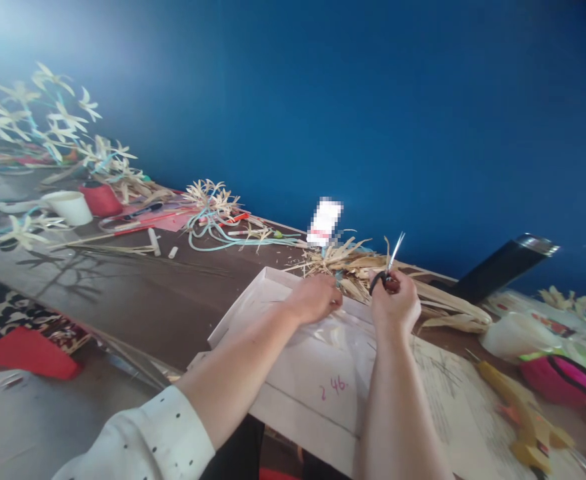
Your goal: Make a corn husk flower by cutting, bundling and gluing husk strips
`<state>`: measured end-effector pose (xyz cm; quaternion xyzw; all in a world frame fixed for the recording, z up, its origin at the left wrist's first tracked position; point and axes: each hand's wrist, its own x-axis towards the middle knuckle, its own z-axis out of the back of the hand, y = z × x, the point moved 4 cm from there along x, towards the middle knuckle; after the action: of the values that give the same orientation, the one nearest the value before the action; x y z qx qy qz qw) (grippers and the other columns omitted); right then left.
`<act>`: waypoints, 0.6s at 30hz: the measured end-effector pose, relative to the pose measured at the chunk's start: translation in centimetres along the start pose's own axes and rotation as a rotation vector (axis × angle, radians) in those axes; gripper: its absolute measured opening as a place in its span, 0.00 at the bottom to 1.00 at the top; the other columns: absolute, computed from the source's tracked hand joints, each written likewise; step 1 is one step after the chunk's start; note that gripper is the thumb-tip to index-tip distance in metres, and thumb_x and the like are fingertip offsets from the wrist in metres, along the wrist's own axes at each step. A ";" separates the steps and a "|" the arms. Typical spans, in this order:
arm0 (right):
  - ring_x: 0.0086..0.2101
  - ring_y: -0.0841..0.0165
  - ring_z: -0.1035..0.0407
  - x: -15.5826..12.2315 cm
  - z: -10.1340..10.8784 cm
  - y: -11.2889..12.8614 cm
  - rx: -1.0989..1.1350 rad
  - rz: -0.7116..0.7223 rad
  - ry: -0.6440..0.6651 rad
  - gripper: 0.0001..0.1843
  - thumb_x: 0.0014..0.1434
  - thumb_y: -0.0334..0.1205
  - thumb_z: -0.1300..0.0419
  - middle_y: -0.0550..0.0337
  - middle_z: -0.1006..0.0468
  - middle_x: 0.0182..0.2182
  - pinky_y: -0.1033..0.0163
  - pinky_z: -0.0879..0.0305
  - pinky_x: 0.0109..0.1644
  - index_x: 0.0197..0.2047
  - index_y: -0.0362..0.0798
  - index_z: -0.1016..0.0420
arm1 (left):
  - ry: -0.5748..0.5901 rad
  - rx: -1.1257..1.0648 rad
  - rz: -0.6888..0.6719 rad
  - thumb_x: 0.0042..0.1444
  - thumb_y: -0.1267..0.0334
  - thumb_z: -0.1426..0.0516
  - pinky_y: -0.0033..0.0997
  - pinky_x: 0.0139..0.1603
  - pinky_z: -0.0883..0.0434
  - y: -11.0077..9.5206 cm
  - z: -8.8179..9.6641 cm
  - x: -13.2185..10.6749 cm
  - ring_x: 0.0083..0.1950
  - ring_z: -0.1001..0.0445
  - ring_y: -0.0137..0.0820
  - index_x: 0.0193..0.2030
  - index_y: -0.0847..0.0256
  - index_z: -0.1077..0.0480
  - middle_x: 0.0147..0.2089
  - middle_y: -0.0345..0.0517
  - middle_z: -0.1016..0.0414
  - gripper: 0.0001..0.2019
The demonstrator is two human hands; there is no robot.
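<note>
My right hand [395, 303] is closed around the black handles of a small pair of scissors [391, 261], whose silver blades point up and are slightly apart. My left hand [315, 298] is curled in a pinch just left of it, at the edge of a pile of dry straw-coloured leaf strips [353, 263]; what it pinches is too small to make out. Both hands hover over a white sheet of paper [317, 373] with pink writing, lying on the dark wooden table [163, 300].
Straw flowers on blue stems [47, 120] stand at the far left by a white cup [70, 207] and a red pot [100, 199]. Blue cord [217, 237] lies mid-table. A black flask [503, 267], a white cup [510, 337], a pink pouch [563, 377] and a yellow glue gun [523, 413] sit right.
</note>
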<state>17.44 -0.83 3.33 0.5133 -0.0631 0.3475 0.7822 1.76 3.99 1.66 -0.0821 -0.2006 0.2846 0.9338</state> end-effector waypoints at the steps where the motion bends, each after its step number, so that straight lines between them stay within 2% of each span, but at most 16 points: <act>1: 0.30 0.62 0.31 0.0 0.0 0.0 0.000 0.004 0.000 0.24 0.42 0.57 0.39 0.59 0.24 0.29 0.60 0.41 0.35 0.39 0.51 0.26 | 0.014 0.042 -0.025 0.54 0.60 0.47 0.31 0.41 0.34 -0.6 -0.4 0.1 0.44 0.32 0.35 0.36 0.54 0.25 0.38 0.45 0.30 0.10; 3: 0.30 0.62 0.31 -0.1 -0.1 0.0 0.001 0.008 0.000 0.23 0.42 0.56 0.39 0.59 0.24 0.29 0.60 0.40 0.35 0.39 0.51 0.26 | 0.025 0.122 -0.060 0.55 0.61 0.48 0.33 0.42 0.34 -1.5 -1.1 0.3 0.46 0.33 0.37 0.38 0.55 0.25 0.39 0.47 0.30 0.11; 6: 0.30 0.62 0.31 -0.1 -0.3 -0.1 0.010 0.015 0.003 0.23 0.42 0.56 0.38 0.60 0.24 0.29 0.60 0.40 0.35 0.39 0.51 0.26 | 0.061 0.208 -0.103 0.54 0.62 0.48 0.34 0.40 0.34 -2.2 -1.8 0.3 0.46 0.34 0.39 0.34 0.59 0.24 0.40 0.51 0.31 0.11; 11: 0.30 0.63 0.30 -0.1 -0.2 0.1 0.040 0.040 -0.023 0.23 0.42 0.55 0.38 0.59 0.24 0.29 0.60 0.39 0.35 0.39 0.50 0.26 | 0.032 0.241 -0.208 0.54 0.64 0.48 0.34 0.39 0.34 -2.8 -2.3 0.1 0.47 0.35 0.39 0.31 0.62 0.26 0.39 0.51 0.30 0.10; 14: 0.28 0.64 0.31 -0.2 0.2 0.4 0.075 0.059 -0.085 0.24 0.43 0.54 0.37 0.58 0.24 0.28 0.60 0.38 0.36 0.40 0.48 0.26 | 0.017 0.178 -0.197 0.54 0.64 0.48 0.33 0.40 0.34 -2.7 -2.3 0.2 0.46 0.34 0.37 0.32 0.62 0.27 0.38 0.51 0.29 0.09; 18: 0.25 0.67 0.31 -0.6 1.2 1.3 0.248 0.128 -0.248 0.26 0.46 0.52 0.37 0.55 0.24 0.29 0.62 0.35 0.33 0.44 0.43 0.28 | -0.051 -0.006 -0.110 0.55 0.64 0.49 0.31 0.44 0.35 -2.0 -1.6 0.3 0.43 0.32 0.34 0.34 0.60 0.27 0.37 0.47 0.27 0.09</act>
<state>16.49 -1.82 4.57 0.6397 -0.1485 0.3357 0.6753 3.65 2.45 0.81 -0.0666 -0.2296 0.2341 0.9423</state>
